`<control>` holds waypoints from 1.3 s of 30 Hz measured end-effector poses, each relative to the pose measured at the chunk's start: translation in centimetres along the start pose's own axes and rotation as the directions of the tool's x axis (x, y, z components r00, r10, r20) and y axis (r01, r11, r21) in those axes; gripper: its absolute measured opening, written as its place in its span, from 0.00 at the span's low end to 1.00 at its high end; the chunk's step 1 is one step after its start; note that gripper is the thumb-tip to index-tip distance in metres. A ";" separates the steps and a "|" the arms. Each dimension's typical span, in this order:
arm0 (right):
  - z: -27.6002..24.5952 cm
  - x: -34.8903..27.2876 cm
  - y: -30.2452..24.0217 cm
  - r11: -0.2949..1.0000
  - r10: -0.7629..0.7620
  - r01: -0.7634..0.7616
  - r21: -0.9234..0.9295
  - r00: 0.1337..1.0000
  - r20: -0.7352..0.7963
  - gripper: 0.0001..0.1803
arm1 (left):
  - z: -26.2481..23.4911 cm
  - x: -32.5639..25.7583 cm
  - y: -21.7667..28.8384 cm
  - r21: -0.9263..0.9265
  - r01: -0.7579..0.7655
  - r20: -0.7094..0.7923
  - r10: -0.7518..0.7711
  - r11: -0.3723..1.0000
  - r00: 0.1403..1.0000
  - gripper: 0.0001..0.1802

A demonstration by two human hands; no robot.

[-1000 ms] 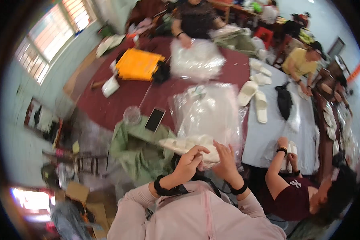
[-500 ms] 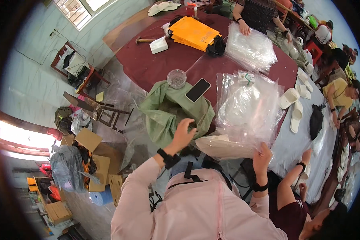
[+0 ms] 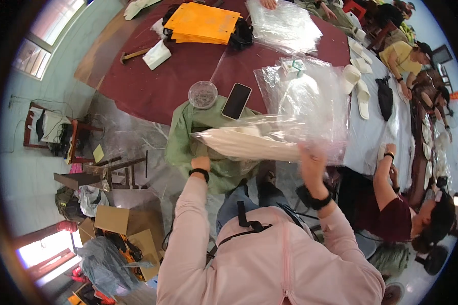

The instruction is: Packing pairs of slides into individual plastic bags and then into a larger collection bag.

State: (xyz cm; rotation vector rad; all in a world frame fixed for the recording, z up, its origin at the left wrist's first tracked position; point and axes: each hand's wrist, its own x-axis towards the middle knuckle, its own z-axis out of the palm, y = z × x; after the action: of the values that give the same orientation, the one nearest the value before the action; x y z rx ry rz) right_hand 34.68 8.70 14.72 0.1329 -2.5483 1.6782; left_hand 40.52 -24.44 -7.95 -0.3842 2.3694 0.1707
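My left hand (image 3: 200, 163) is closed on the near end of a clear plastic bag (image 3: 269, 140), below the bag's edge; only the knuckles and the black wristband show, so the fingers themselves are hidden. My right hand (image 3: 312, 163) grips the same bag at its other end, fingers curled up into the film. The hand is blurred, so I cannot tell how tightly it pinches.

Inside the bag lies a pale slipper (image 3: 249, 144), long and flat, lying across between my two hands. The bag is held just above the near edge of the dark red table (image 3: 173, 76), over a green cloth (image 3: 188, 134) that hangs off that edge.

On the green cloth, just beyond the bag, lies a black phone (image 3: 236, 100), and beside it to the left stands a small clear bowl (image 3: 202, 94). A stack of clear bags (image 3: 310, 96) sits on the table to the right, behind my right hand. Further off are an orange folder (image 3: 202, 23) and a hammer (image 3: 132, 55). A person in a dark red shirt (image 3: 381, 208) sits close on my right.
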 end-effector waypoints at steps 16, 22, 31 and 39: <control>19.7 -6.2 10.6 0.307 -0.028 0.789 -0.532 0.566 0.824 0.25 | -3.0 -13.5 -7.7 0.242 -0.776 0.008 0.799 0.582 0.602 0.17; 15.1 -10.3 15.9 0.627 0.347 0.586 -0.514 0.380 0.857 0.11 | -3.7 -10.7 -5.8 0.214 -0.822 0.015 0.840 0.528 0.543 0.17; 6.0 -9.6 20.0 0.683 0.464 0.265 -0.681 0.563 0.684 0.19 | -6.8 -5.4 -0.6 0.444 -0.515 0.163 0.499 0.733 0.851 0.14; -0.7 -8.9 21.4 0.842 0.349 0.232 -0.487 0.453 0.820 0.19 | -10.3 -4.8 9.6 0.601 -0.445 0.378 0.255 0.663 0.890 0.08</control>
State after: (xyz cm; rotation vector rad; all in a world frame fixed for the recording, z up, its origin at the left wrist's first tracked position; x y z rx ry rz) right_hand 40.97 18.00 -5.61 1.2148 -3.7003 0.8237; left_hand 34.22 -16.58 3.03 0.4438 2.0308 -0.4452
